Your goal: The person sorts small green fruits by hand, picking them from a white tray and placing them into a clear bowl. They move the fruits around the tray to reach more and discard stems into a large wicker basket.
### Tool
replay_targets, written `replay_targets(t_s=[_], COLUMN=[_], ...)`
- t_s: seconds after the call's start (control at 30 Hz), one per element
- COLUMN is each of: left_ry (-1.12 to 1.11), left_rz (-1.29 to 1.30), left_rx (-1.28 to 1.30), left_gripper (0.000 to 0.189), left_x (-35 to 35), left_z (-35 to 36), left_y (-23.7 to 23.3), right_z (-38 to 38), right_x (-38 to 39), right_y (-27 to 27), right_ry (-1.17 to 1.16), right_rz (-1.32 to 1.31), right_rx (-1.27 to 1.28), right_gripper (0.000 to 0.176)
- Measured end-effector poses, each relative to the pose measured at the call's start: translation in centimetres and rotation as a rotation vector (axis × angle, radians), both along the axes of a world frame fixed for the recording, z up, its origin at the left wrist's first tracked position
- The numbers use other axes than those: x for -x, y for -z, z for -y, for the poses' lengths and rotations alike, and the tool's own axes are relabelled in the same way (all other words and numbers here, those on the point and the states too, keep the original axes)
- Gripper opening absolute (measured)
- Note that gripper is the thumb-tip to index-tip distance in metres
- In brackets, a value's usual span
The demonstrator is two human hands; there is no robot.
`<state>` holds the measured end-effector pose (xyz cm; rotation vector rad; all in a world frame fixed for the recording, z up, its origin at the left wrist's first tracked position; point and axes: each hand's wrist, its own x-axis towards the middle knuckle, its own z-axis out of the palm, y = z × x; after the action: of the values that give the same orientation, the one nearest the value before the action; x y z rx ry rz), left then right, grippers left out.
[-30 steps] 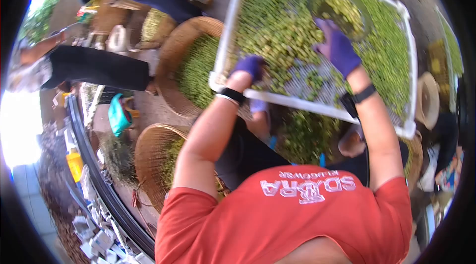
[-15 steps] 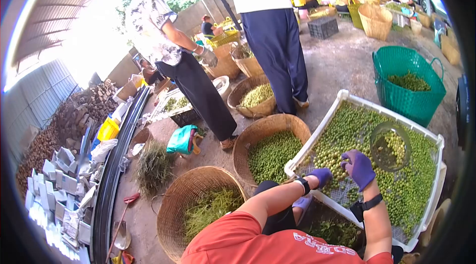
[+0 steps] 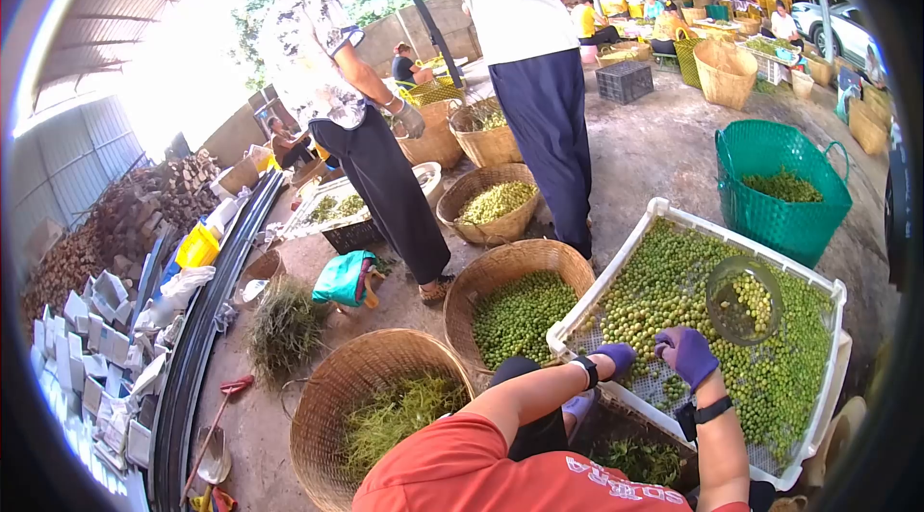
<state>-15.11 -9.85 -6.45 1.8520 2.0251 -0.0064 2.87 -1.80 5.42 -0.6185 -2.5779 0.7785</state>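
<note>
A white-rimmed mesh tray (image 3: pixel 840 320) full of small green round fruits lies in front of me. My left hand (image 3: pixel 614 359), in a purple glove, is at the tray's near left edge; what its fingers hold, if anything, is too small to tell. My right hand (image 3: pixel 686 355), also purple-gloved, is over the fruits near the tray's middle with its fingers curled in; whatever may be in them is hidden. Just beyond it, a clear round bowl (image 3: pixel 717 305) with paler fruits rests on the tray.
A wicker basket of green fruits (image 3: pixel 525 320) is left of the tray, and one with green stems (image 3: pixel 395 416) is nearer. A green basket (image 3: pixel 782 214) stands beyond. Two people (image 3: pixel 318 60) (image 3: pixel 539 98) stand ahead. A dark crate (image 3: pixel 625 83) lies farther off.
The view has shifted slightly. My right hand has drawn back a little towards the tray's near edge, and my left hand has also moved slightly nearer. The standing people have shifted posture.
</note>
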Motion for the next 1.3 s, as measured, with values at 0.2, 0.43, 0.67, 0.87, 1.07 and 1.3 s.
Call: replay_targets(t_s=[0.2,0.43,0.67,0.87,1.07,1.3], left_ry=[0.011,0.54,-0.609,-0.578,-0.242,-0.069], left_rz=[0.306,-0.211,1.587,1.099,0.22,0.085], left_rx=[0.075,-0.263,0.254,0.221,0.255,0.214], left_gripper=[0.035,0.008,0.031,0.028,0.036,0.031], left_x=[2.7,7.3,10.9,10.6,9.7,7.2], left_z=[-0.2,-2.2,-0.6,1.1,-0.8,-2.0], left_y=[2.1,2.2,-5.4,-5.7,-2.8,-0.1], right_z=[-0.7,-2.3,0.8,1.1,-0.3,-2.6], right_x=[-0.6,-2.9,1.0,2.1,1.2,4.2], right_y=[2.0,9.5,13.0,14.6,12.9,14.2], right_ry=[0.013,0.044,0.034,-0.032,0.094,0.069], right_rz=[0.017,0.195,0.249,0.284,0.36,0.128], right_rx=[0.026,-0.091,-0.202,-0.214,-0.087,-0.275], right_gripper=[0.019,0.019,0.021,0.02,0.016,0.009])
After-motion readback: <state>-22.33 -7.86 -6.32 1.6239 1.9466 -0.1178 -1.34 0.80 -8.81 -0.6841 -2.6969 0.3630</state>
